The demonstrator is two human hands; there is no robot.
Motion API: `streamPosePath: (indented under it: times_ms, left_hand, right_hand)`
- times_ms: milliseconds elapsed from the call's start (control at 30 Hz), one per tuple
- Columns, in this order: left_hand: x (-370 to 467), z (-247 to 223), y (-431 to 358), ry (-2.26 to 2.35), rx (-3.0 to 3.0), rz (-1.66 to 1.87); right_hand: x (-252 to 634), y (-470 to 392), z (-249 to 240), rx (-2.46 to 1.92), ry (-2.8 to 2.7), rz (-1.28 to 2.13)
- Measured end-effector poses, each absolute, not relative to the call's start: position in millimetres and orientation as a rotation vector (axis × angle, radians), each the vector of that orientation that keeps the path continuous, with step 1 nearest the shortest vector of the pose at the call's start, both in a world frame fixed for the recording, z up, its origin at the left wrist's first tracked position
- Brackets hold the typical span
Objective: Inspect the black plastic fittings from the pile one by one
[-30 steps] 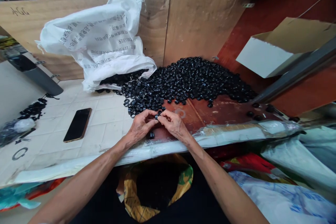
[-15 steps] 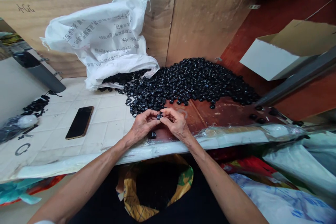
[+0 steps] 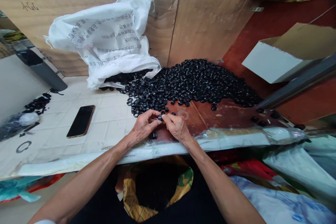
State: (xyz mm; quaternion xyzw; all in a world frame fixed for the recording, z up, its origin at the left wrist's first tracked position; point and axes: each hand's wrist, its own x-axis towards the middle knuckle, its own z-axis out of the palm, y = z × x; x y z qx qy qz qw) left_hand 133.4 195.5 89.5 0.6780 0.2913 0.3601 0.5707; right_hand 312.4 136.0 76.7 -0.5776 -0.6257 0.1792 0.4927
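Between my two hands, over the front of the worktable, is a small black ring-shaped plastic part (image 3: 160,117). My left hand (image 3: 144,125) pinches it between thumb and fingertips. From the other side, my right hand (image 3: 176,125) is closed, its fingertips pressed together against the same part. Another black ring (image 3: 154,135) lies on the table just below the left fingers. Behind the hands spreads a large heap of similar black rings (image 3: 199,80), spilling from the mouth of a white woven sack (image 3: 105,38).
On the left are a phone (image 3: 81,121), a flat ring (image 3: 23,147) and a grey cylinder (image 3: 48,73). A wooden board (image 3: 199,24) closes the back. To the right stand a metal bar (image 3: 299,80) and an open carton (image 3: 275,59). Below the edge hangs an open yellow sack (image 3: 131,196).
My right fingers have curled in more tightly at the black part, while the left hand keeps its pinch. The whole view has shifted slightly.
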Motion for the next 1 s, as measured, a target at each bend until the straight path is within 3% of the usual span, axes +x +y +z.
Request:
streamPosePath:
  times_ms: [633,833,1000]
  left_hand:
    - [132.6,95.5,193.7,0.708,1.443,0.83]
    - [126.4,101.2,190.5,0.717,1.833,0.896]
    - [124.1,107.3,185.1,0.69,1.641,0.732]
  right_hand:
    - [310.7,135.0,83.6,-1.223,-1.502,0.589]
    - [299.6,130.1,91.4,-1.469,-1.386,0.783]
    - [289.9,109.5,94.5,-1.336,-1.275,0.735]
